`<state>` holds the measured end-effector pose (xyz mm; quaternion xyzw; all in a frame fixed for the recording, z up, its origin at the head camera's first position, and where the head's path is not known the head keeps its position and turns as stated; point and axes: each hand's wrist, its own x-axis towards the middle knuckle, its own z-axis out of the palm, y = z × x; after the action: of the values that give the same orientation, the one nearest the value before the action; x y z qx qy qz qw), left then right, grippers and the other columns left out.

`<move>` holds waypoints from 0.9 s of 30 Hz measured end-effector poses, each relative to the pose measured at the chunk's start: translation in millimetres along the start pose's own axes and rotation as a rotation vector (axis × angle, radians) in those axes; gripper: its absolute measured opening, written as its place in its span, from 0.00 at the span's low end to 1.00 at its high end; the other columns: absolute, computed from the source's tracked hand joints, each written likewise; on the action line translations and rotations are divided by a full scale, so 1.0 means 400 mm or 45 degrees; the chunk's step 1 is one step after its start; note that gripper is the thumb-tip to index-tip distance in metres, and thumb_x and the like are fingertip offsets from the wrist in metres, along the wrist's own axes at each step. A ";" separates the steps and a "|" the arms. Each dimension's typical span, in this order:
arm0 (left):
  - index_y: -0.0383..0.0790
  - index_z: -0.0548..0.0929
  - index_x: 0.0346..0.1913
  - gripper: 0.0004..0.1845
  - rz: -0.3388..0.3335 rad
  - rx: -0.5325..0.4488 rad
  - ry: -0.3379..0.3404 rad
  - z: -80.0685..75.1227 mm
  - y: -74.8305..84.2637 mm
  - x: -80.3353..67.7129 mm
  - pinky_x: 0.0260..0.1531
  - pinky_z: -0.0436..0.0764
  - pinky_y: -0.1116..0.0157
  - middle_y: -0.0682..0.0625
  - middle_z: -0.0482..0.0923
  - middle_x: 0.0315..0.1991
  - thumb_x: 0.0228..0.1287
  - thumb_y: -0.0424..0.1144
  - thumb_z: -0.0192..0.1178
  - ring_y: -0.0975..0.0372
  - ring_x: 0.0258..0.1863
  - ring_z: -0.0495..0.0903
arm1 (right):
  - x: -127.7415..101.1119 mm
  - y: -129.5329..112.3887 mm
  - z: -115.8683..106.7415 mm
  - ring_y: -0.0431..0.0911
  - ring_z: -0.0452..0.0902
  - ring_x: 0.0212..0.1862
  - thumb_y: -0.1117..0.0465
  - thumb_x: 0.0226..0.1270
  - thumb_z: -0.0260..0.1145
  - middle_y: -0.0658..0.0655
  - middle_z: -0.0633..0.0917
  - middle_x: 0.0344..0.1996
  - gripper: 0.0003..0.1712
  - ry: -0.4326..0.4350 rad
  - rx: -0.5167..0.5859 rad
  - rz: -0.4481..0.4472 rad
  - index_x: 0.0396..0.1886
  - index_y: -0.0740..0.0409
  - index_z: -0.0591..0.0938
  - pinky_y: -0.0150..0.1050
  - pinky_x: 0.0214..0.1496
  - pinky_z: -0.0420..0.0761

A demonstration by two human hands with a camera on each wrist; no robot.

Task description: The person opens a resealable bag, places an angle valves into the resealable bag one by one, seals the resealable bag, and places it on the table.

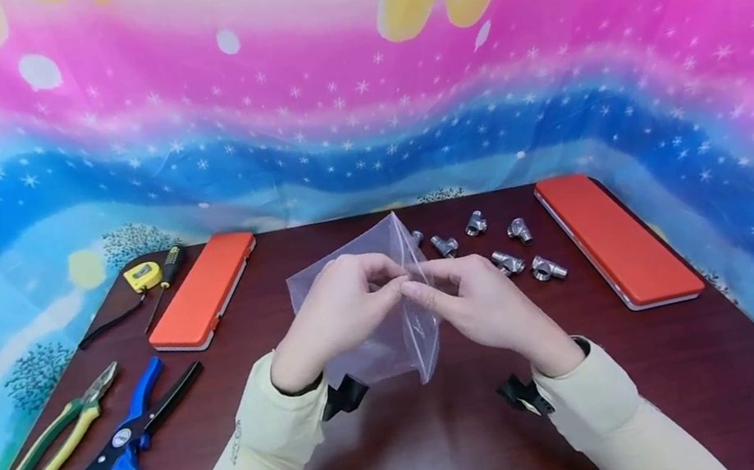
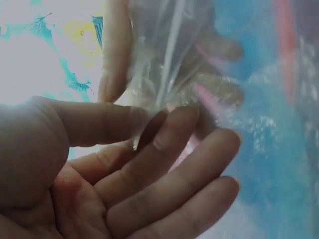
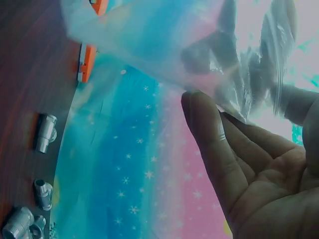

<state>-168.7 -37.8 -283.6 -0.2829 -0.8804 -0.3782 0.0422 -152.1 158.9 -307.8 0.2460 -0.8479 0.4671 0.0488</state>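
Observation:
A clear plastic zip bag (image 1: 375,360) is held up over the middle of the table, its mouth edge toward the right. My left hand (image 1: 340,308) pinches that edge between thumb and index finger; in the left wrist view the other fingers (image 2: 189,199) are loosely bent. From the other side my right hand (image 1: 486,304) pinches the same edge, its fingertips close to the left ones. Through the film (image 3: 149,35), fingers show blurred in the right wrist view. Several metal pipe tees (image 1: 547,267) lie just beyond the right hand, one partly behind the bag.
Orange-red flat cases lie at left (image 1: 202,289) and right (image 1: 617,236). On the left are a yellow tape measure (image 1: 143,277), a screwdriver (image 1: 166,274), green-yellow pliers (image 1: 68,428) and a blue-black wire stripper (image 1: 134,438). A printed cloth (image 1: 338,92) surrounds the table.

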 end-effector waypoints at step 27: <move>0.40 0.74 0.41 0.11 -0.120 0.514 0.079 0.053 -0.002 -0.028 0.15 0.70 0.61 0.54 0.68 0.13 0.59 0.36 0.64 0.61 0.11 0.68 | 0.017 0.050 0.081 0.38 0.71 0.14 0.60 0.69 0.68 0.43 0.75 0.10 0.06 0.191 -0.320 0.100 0.30 0.52 0.87 0.38 0.19 0.70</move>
<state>-156.8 -28.8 -302.3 -0.2155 -0.9488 -0.2043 0.1073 -162.6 138.9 -339.2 0.1689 -0.9027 0.3758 0.1243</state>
